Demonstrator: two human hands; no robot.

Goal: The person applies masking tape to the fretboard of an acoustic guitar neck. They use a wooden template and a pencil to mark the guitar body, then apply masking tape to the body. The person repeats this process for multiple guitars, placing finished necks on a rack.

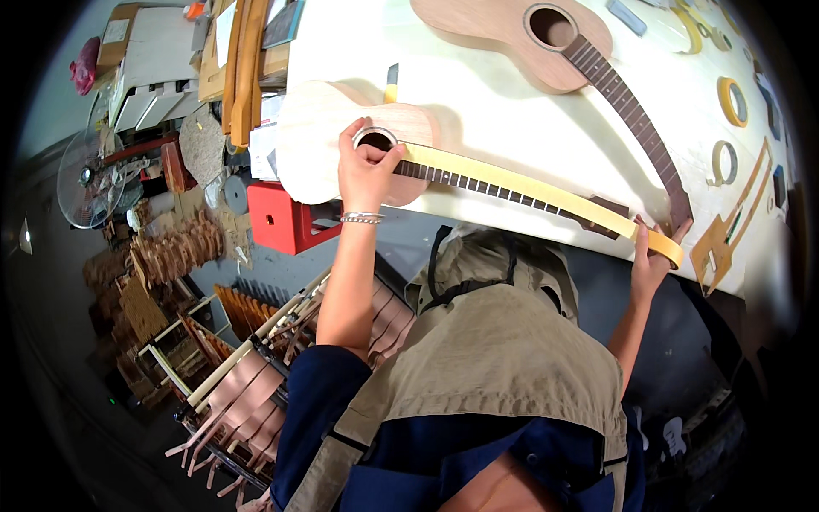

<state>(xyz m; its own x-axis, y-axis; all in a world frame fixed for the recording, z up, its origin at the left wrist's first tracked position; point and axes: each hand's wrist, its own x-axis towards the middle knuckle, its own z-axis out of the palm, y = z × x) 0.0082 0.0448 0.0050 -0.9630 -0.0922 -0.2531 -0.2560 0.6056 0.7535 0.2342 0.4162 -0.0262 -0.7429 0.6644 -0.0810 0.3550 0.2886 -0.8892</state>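
Observation:
A small unfinished guitar (311, 141) with a pale wooden body lies along the near edge of the table, its neck pointing right. My left hand (367, 166) is at its sound hole, fingers bent over the rim and thumb on the end of a yellow masking tape strip (512, 182). That strip stretches along the dark fretboard (478, 186), covering its far side while frets show on the near side. Beyond the headstock, my right hand (651, 260) grips the tape roll (665, 246), from which the strip runs.
A second unfinished guitar (512, 34) lies farther back, its dark neck curving down right. Tape rolls (731, 102) and a flat wooden template (717, 252) are at the right. A red stool (281, 218) stands left, near a rack of wooden parts (247, 397).

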